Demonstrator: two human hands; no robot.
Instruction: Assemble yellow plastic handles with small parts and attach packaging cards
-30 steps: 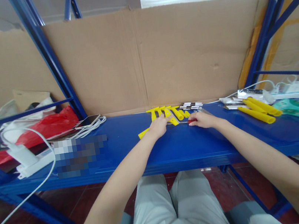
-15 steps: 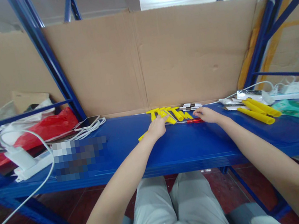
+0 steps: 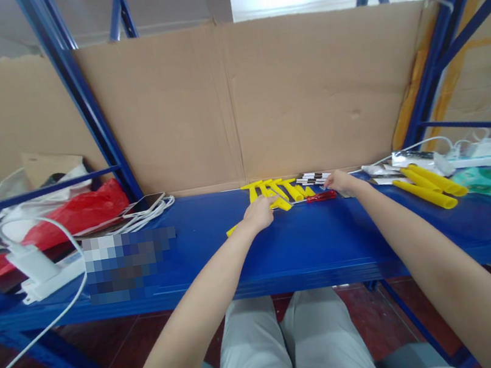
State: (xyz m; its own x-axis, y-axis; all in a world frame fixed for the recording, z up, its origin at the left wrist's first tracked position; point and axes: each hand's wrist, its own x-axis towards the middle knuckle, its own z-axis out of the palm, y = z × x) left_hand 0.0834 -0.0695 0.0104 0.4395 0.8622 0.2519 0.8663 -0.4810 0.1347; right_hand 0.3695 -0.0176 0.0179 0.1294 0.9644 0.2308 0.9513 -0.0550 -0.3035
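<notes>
The yellow piece (image 3: 282, 204) is gripped in the left hand (image 3: 259, 214), red screwdriver (image 3: 321, 196) just right; right hand (image 3: 340, 183) farther right, fingers bent, hold unclear; blue bench (image 3: 302, 240) surface spans from there to its near edge

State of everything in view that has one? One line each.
Left hand: closed on a yellow piece
Right hand: fingertips close together; grip unclear
Red screwdriver: lying down, handle uncovered
Yellow tubes: lying bunched on the right
Phone: lying flat
White cable: looped
Cardboard panel: upright, creased
</notes>
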